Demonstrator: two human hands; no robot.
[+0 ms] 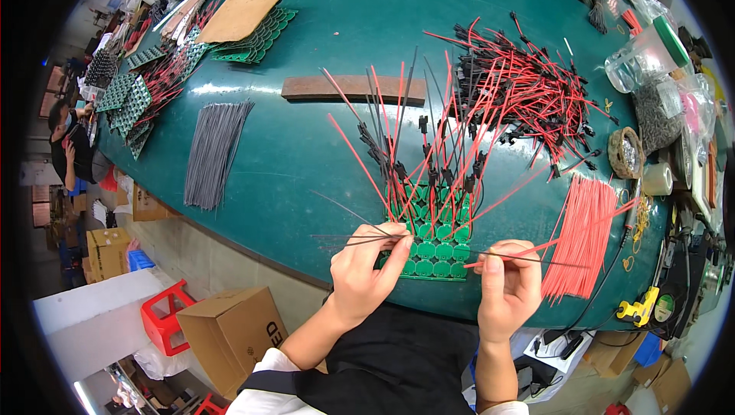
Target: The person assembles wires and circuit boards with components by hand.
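My left hand (363, 273) is closed in a pinch on several thin black wires (348, 240), which stick out to its left. My right hand (507, 292) pinches red wires (547, 245) and a black wire (566, 264) that reaches across toward the left fingertips. Beneath and between both hands lies a green panel of round circuit boards (435, 268). From its far part rise red and black wires with black plug connectors (432, 174). A bundle of loose red wires (583, 235) lies right of my right hand, and a bundle of black wires (218, 155) lies farther left.
A brown bar (306, 89) lies beyond the panel, beside a heap of red and black connector leads (524, 93). Stacked green boards under cardboard (243, 13) sit far left. A clear jar (639, 59), tape roll (657, 179) and yellow glue gun (639, 308) line the right side.
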